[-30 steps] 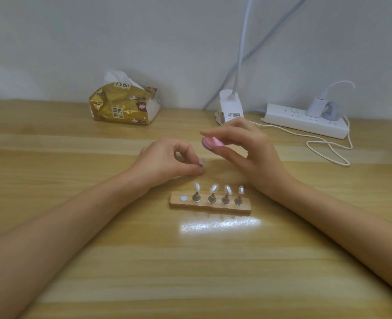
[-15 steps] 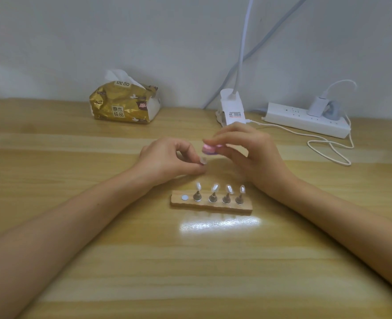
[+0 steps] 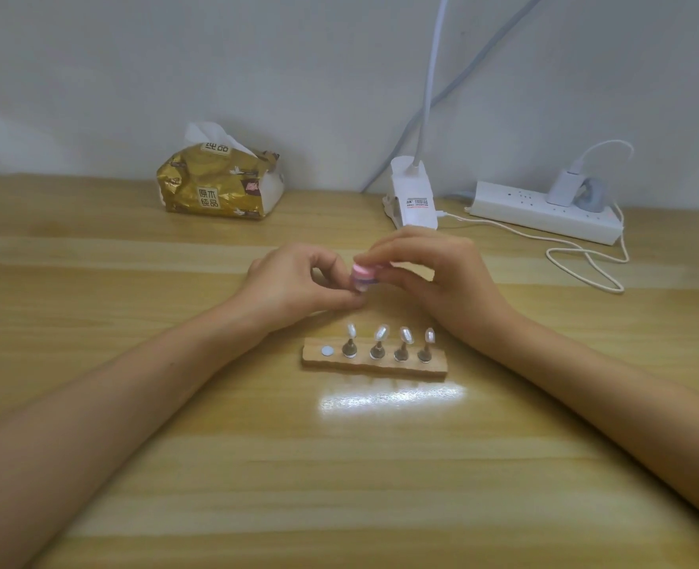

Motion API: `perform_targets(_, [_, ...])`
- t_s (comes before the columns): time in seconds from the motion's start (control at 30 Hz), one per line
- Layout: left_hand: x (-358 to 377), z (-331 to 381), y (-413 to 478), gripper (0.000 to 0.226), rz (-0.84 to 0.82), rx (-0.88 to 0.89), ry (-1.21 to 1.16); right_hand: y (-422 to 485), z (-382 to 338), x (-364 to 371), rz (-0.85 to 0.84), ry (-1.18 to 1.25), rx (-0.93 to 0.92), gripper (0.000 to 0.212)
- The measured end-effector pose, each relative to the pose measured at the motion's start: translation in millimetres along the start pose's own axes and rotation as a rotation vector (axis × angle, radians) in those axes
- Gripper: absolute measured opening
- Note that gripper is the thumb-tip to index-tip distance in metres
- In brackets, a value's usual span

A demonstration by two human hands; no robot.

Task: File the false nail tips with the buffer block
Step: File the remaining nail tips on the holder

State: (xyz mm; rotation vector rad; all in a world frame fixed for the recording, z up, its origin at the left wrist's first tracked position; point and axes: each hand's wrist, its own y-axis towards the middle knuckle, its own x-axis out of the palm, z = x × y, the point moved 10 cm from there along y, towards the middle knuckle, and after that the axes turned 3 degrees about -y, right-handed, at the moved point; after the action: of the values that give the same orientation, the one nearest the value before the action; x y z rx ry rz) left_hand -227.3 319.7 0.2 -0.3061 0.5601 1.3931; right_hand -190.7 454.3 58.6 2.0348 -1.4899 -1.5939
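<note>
— Which step?
— Filing. My left hand [image 3: 294, 281] pinches a tip [image 3: 361, 287]; my right hand [image 3: 442, 277] pinches the buffer [image 3: 363, 274] against it, just beyond the stand [image 3: 436, 366].
— Next?
— Light, short strokes, I'd say.

Wooden table [image 3: 134, 486]: nail stand [image 3: 438, 366], tissue pack [image 3: 216, 190], lamp clamp [image 3: 413, 199], power strip [image 3: 540, 213].

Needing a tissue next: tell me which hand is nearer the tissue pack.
Left. The left hand is front-right of the tissue pack; the right hand is farther right, beyond the left hand.
</note>
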Motion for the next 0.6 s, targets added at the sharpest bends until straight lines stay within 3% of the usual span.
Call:
perform_targets(0.1, [0.6, 0.6, -0.6, 0.027, -0.012, 0.001, -0.014, -2.3, -12.2, 7.6, -0.066, 0.012, -0.092, 0.016])
perform_targets(0.23, [-1.3, 0.4, -0.1, 0.019, 0.012, 0.002, 0.005, -1.0, 4.5, 0.0, 0.012, 0.070, 0.036, 0.017])
perform_targets(0.4, [0.3, 2.2, -0.9, 0.025, -0.010, 0.010, 0.000, -2.4, -7.5, 3.8, -0.034, 0.104, -0.059, 0.018])
perform_targets(0.5, [-1.6, 3.6, -2.3, 0.018, 0.008, 0.015, 0.023, -1.9, 25.0, -18.3, 0.135, 0.320, 0.177, 0.016])
perform_targets(0.6, [-10.9, 13.5, -4.6, 0.014, -0.062, 0.040, -0.120, -9.7, 54.7, -18.6, 0.138, 0.363, 0.412, 0.018])
